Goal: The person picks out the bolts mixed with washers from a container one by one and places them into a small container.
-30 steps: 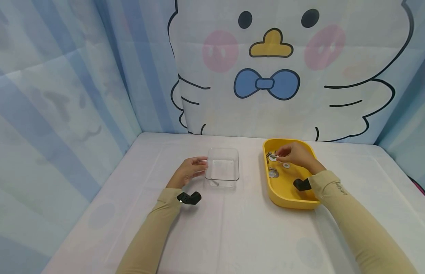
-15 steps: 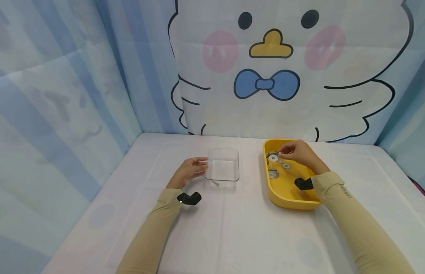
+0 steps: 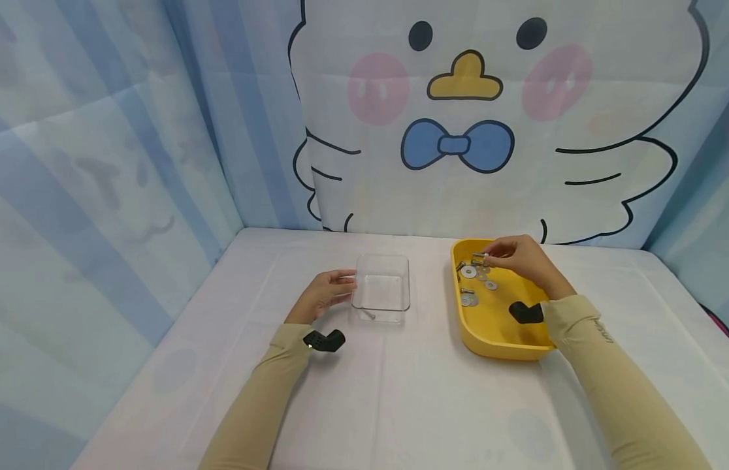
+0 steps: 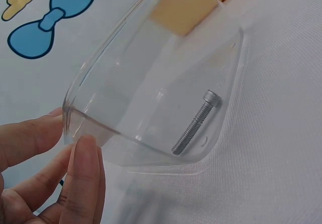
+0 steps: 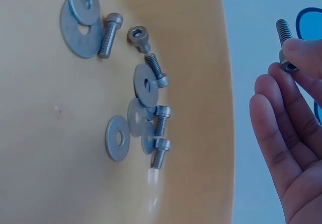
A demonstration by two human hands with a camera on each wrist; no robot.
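My right hand [image 3: 520,261] is above the far part of the yellow tray [image 3: 500,349], pinching a metal socket-head bolt [image 5: 284,30] between thumb and fingers. In the right wrist view the bolt's threaded end points up, its head between the fingertips. Several flat washers [image 5: 117,138] and similar bolts [image 5: 110,35] lie in the tray below. To the left, my left hand [image 3: 323,294] touches the left wall of a clear plastic box [image 3: 381,313] with fairly straight fingers. One longer socket-head bolt [image 4: 196,123] lies on the bottom of that box.
A white tablecloth [image 3: 364,405] covers the table. Behind it hangs a printed curtain [image 3: 458,196] with a cartoon face and bow tie. Another curtain [image 3: 106,228] stands along the left side. The tray's raised yellow rim [image 3: 458,326] separates its hardware from the box.
My right hand has risen and shifted slightly right with the bolt, away from the other hardware in the tray. My left hand and the clear box stay in place.
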